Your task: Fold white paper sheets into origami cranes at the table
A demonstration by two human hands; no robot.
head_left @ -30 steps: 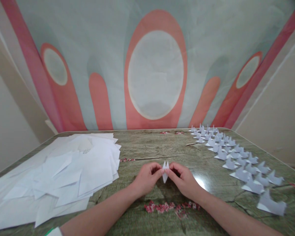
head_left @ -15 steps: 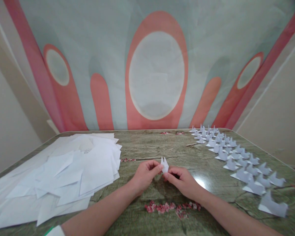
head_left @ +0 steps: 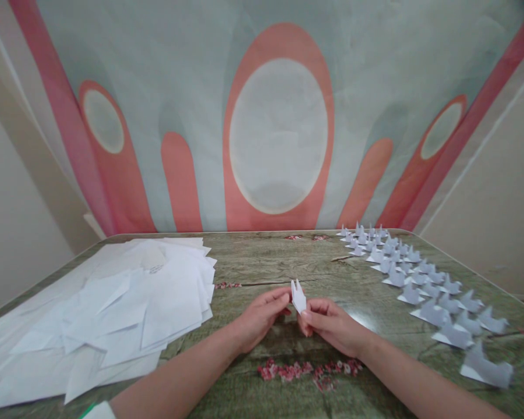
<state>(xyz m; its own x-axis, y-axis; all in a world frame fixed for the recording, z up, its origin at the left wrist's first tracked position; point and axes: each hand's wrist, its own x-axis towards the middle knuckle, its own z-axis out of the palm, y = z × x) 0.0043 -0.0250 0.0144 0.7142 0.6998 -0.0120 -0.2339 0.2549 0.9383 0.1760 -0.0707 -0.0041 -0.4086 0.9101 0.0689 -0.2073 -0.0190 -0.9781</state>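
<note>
Above the middle of the table I hold a small white folded paper piece (head_left: pixel 298 298), with two narrow points sticking up. My right hand (head_left: pixel 332 326) pinches its lower right end between thumb and fingers. On the other side, my left hand (head_left: pixel 264 317) is closed at its left edge, the thumb beside the paper and the fingertips partly hidden behind it. Standing along the right side are several rows of white origami birds (head_left: pixel 452 330), the nearest one (head_left: pixel 487 366) by the front right.
A broad, untidy pile of white paper sheets (head_left: pixel 174 302) covers the left of the wood-patterned table (head_left: pixel 253 262). Pink flowers (head_left: pixel 305 369) are printed on the tabletop. Behind the far edge hangs a green and coral backdrop (head_left: pixel 201 70).
The folded paper has shifted slightly right and tilted, showing more of its side. My left thumb has slid off its face to the edge, while my right hand keeps its pinch.
</note>
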